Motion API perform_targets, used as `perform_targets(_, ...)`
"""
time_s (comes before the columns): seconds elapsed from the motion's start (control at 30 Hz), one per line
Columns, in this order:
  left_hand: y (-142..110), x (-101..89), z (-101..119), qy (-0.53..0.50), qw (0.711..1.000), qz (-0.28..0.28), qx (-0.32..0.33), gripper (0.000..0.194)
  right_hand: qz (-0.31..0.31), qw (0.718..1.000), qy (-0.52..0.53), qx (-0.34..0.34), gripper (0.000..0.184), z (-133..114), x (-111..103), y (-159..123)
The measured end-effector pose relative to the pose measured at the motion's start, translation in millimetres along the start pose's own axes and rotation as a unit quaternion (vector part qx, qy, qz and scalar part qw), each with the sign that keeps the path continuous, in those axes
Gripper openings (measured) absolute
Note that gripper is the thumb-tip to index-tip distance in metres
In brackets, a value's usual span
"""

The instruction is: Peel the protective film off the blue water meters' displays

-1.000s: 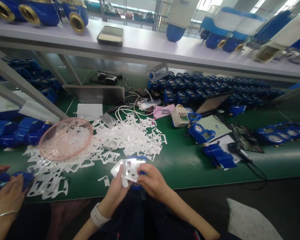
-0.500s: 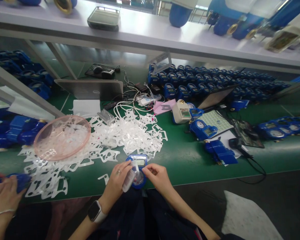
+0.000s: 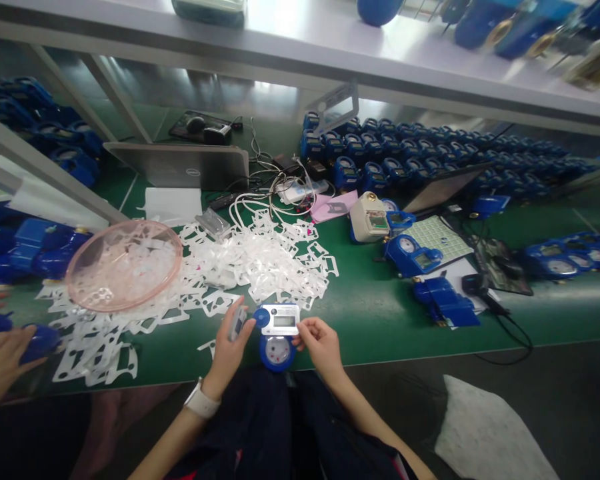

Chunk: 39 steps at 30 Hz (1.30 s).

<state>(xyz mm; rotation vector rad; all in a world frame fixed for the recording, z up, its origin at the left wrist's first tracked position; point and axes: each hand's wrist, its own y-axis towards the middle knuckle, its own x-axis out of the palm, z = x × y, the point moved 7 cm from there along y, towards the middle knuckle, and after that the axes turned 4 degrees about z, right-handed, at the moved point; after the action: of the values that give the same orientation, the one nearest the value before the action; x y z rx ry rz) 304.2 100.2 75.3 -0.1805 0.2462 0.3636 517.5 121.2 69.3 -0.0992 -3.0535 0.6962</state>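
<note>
A blue water meter with a white display panel and a round dial lies at the near edge of the green table. My left hand is on its left side, fingers closed on a small clear plastic piece. My right hand pinches the right edge of the meter's white panel. A heap of white cut-out label sheets lies just beyond the meter.
A pink plastic bowl sits left of the heap. A closed laptop, cables, rows of blue meters and a barcode scanner fill the back and right. Another person's hand holds a blue meter at far left.
The white sheet that both hands held over the meter is gone from them. The meter's face now shows, and the left hand has drawn a clear piece off to the left.
</note>
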Motion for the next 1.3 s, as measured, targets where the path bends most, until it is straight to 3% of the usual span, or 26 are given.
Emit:
perform_targets(0.1, 4.8, 6.8, -22.7, -0.057, 0.992, -0.006, -0.110, 0.050, 0.005, 1.000, -0.006, 0.007, 0.036, 4.1, -0.9, 3.8)
perform_targets(0.27, 4.0, 16.8, -28.3, -0.090, 0.983, -0.021, -0.157, 0.057, 0.004, 1.000, -0.018, 0.012, 0.035, 9.0, -0.2, 6.3)
perform_targets(0.6, 0.8, 23.1, -27.4, -0.082, 0.984, -0.042, -0.152, 0.055, 0.003, 0.999, -0.033, 0.018, 0.033, 11.5, 0.7, 11.7)
perform_targets(0.97, -0.8, 25.7, -40.7, -0.065, 0.989, -0.043, -0.124, 0.054, 0.000, 0.997, -0.077, -0.017, 0.032, 8.7, -1.2, 12.2)
perform_targets(1.3, -2.5, 27.2, -38.0, -0.064, 0.990, -0.046, -0.114, 0.053, 0.004, 0.999, -0.032, 0.010, 0.031, 13.7, 0.1, 12.4)
